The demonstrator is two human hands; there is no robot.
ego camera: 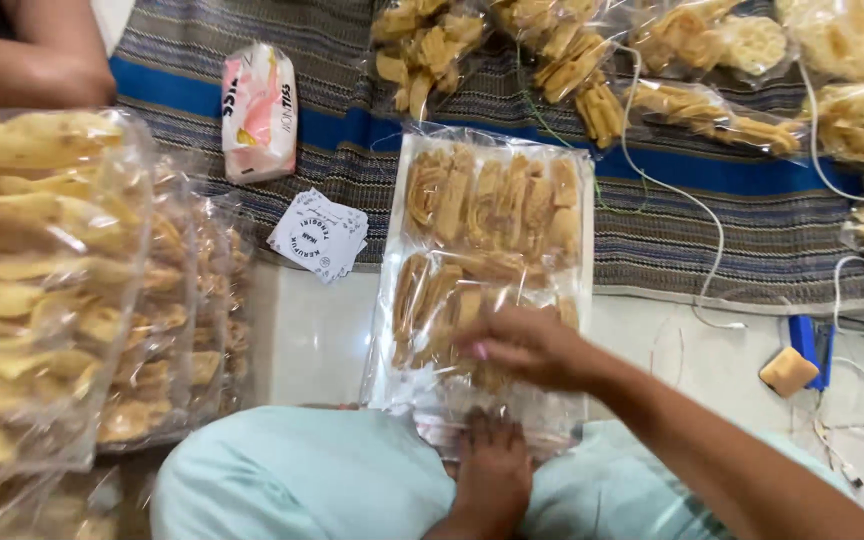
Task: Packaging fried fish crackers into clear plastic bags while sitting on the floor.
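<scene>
A clear plastic bag (487, 210) lies lengthwise in front of me, filled with two rows of tan cracker sticks. My right hand (524, 346) reaches in from the right and rests on the lower row of crackers, fingers bent over them. My left hand (492, 470) sits at the near, open end of the bag, between my knees, fingers curled on the plastic there. What the left fingers pinch is partly hidden.
Stacked filled cracker bags (52, 290) stand at left. A small pile of white printed paper labels (319, 235) and a pink tissue pack (260, 110) lie on the striped mat (752, 220). More cracker bags (712, 60) and white cords lie beyond. Another person's arm (27, 65) is top left.
</scene>
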